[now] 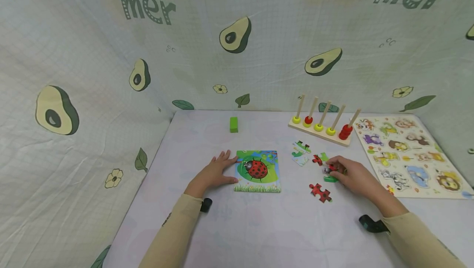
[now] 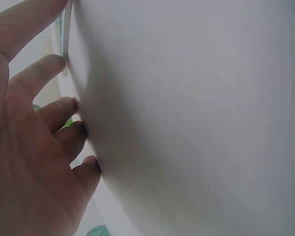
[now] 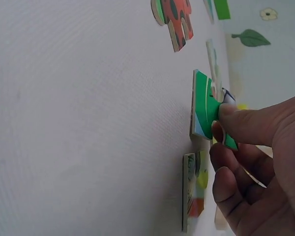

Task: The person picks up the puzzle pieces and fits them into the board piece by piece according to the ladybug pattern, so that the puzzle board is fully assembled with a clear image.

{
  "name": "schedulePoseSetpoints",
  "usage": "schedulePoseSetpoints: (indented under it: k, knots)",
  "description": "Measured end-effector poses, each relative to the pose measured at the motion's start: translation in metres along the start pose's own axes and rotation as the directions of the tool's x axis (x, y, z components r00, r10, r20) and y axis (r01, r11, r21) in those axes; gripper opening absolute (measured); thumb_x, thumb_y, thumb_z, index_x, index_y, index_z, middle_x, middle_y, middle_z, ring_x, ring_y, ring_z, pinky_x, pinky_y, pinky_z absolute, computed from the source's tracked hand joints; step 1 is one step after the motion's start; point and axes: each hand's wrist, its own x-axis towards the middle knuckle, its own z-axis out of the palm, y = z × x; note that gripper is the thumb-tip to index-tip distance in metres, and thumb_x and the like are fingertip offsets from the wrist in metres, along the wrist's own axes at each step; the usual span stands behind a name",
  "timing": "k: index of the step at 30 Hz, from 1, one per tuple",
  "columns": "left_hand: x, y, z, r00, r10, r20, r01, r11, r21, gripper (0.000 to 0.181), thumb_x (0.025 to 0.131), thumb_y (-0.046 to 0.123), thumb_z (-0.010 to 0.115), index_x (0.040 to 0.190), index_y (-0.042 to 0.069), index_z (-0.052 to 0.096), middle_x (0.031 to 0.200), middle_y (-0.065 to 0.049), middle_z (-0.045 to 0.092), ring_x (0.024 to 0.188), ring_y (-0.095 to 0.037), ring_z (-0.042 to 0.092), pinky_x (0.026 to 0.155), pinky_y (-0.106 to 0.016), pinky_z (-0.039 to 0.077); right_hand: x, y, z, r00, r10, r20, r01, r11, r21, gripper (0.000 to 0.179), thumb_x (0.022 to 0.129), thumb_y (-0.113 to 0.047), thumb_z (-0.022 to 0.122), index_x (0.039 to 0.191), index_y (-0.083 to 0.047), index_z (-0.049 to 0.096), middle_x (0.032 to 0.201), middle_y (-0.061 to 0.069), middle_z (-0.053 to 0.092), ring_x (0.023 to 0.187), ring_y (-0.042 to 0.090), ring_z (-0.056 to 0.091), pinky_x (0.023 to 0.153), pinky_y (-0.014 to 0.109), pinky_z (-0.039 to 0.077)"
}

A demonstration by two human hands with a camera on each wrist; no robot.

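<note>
My left hand point(image 1: 217, 172) lies beside a square ladybug puzzle board point(image 1: 274, 177). Its fingers are spread, and the thumb and index fingertips are at the board's left edge. In the left wrist view, fingertips point(image 2: 91, 167) rest on the table. Over on the right, my right hand point(image 1: 346, 171) pinches a jigsaw piece between thumb and fingers; in the right wrist view a green piece point(image 3: 204, 105) shows at the thumb tip, partly hidden by the hand. A red, black-spotted piece point(image 1: 320, 192) lies nearer the front. Green-and-white pieces point(image 1: 300, 159) and a small red piece point(image 1: 317, 160) lie farther back.
A wooden stand point(image 1: 319, 130) with upright pegs carries yellow and red rings behind the pieces. Right of it lies a large animal picture board point(image 1: 404, 159). A green block point(image 1: 233, 124) stands near the table's back edge, before a printed cloth point(image 1: 274, 79).
</note>
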Motion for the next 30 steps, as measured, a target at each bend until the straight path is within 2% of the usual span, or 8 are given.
schedulePoseSetpoints:
  k: [4,11,16,25,30]
  knots:
    - [0.000,0.000,0.000,1.000,-0.005,0.005,0.005,1.000,-0.001,0.085,0.089,0.046,0.077,0.159,0.021,0.037,0.169,-0.011,0.016,0.156,-0.029,0.006,0.127,-0.048,0.006,-0.001,0.001,-0.001,1.000,0.002,-0.001,-0.002,1.000,0.027,0.025,0.098,-0.012,0.069,0.122,-0.008,0.064,0.094,-0.001,0.065,0.081,0.015,0.056,0.065,0.028,0.048]
    - [0.001,-0.001,0.000,1.000,-0.003,0.005,0.003,1.000,0.002,0.085,0.089,0.046,0.077,0.159,0.021,0.037,0.169,-0.011,0.016,0.156,-0.030,0.006,0.127,-0.048,0.006,-0.001,0.001,-0.003,1.000,-0.010,0.001,0.010,0.998,0.060,0.033,0.100,-0.010,0.064,0.133,-0.010,0.063,0.103,0.004,0.067,0.080,0.014,0.056,0.064,0.026,0.049]
    - [0.001,-0.001,0.000,1.000,-0.004,0.005,0.004,1.000,0.007,0.085,0.089,0.047,0.077,0.159,0.021,0.037,0.169,-0.011,0.016,0.156,-0.030,0.006,0.127,-0.048,0.006,-0.001,-0.002,-0.005,1.000,-0.011,0.012,0.010,0.996,0.094,0.033,0.100,-0.009,0.063,0.133,-0.009,0.064,0.110,0.007,0.068,0.084,0.015,0.058,0.065,0.026,0.051]
    - [0.000,-0.001,0.000,1.000,0.000,0.006,0.000,1.000,0.002,0.085,0.089,0.046,0.077,0.159,0.020,0.038,0.169,-0.012,0.016,0.156,-0.030,0.007,0.126,-0.049,0.007,0.003,-0.006,-0.002,0.999,-0.029,-0.029,0.032,0.997,0.075,0.027,0.100,-0.020,0.068,0.126,-0.015,0.067,0.093,-0.002,0.065,0.081,0.015,0.056,0.065,0.027,0.048]
    - [0.000,-0.001,0.000,1.000,-0.005,0.004,0.005,1.000,-0.005,0.084,0.089,0.047,0.077,0.159,0.021,0.038,0.169,-0.011,0.016,0.156,-0.030,0.007,0.127,-0.048,0.007,0.004,-0.009,0.001,0.998,-0.038,-0.055,0.044,0.995,0.094,0.026,0.099,-0.022,0.069,0.124,-0.016,0.068,0.090,-0.002,0.064,0.078,0.014,0.055,0.063,0.027,0.046]
